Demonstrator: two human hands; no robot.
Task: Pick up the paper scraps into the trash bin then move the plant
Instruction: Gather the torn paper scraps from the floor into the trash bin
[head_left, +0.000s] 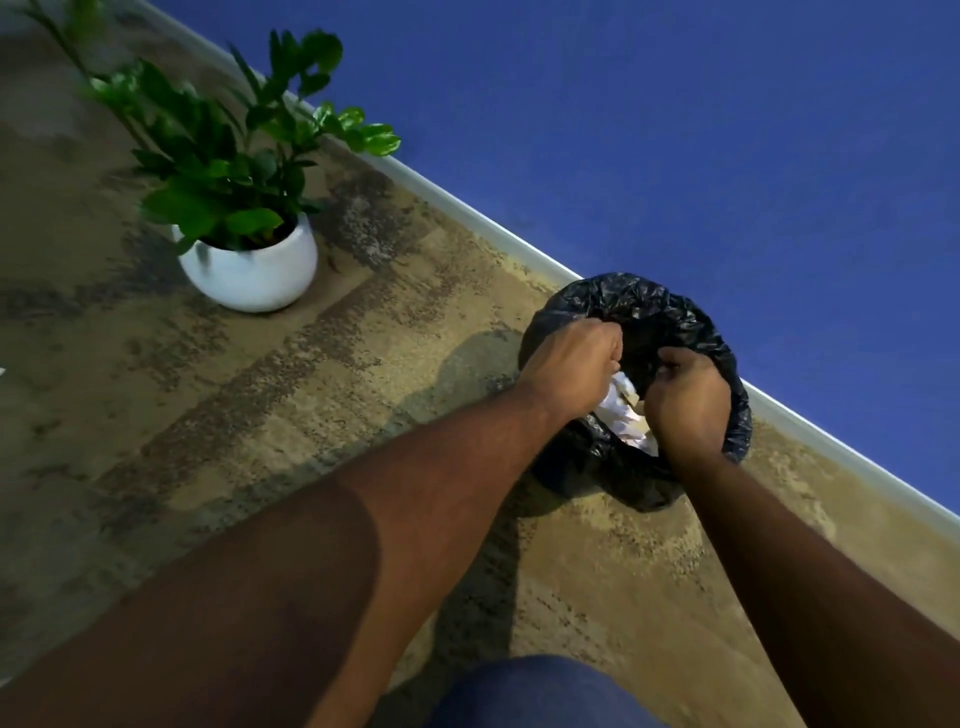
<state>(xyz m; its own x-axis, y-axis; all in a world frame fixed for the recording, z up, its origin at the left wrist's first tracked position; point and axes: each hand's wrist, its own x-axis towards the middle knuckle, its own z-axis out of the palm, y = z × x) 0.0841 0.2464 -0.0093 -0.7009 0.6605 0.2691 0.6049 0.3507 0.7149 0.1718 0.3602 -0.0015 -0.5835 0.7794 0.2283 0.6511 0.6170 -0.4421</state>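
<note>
White crumpled paper scraps sit directly beneath and between my two hands, inside the mouth of a small trash bin lined with a black plastic bag. My left hand hangs over the near-left part of the rim, its fingers curled downward into the opening, and my right hand hangs over the near-right part, fingers curled the same way. Both are half-clenched over the paper, but I cannot tell whether either one is gripping a scrap or has let it go, because the fingertips are hidden inside the bag. I judge the hands are held close together over the opening so the paper falls into the liner rather than onto the floor. The bin stands just beyond my hands, against a pale baseboard that runs along the foot of a blue wall. Around the bin and under my forearms lies mottled tan and brown carpet; I see no loose scraps on the part in view, so the paper stage looks nearly finished. Well off to the left of my left hand, farther along the same wall, the plant stands upright in a round white pot, apart from both hands and not yet moved. A blue-clad knee shows below my arms.
</note>
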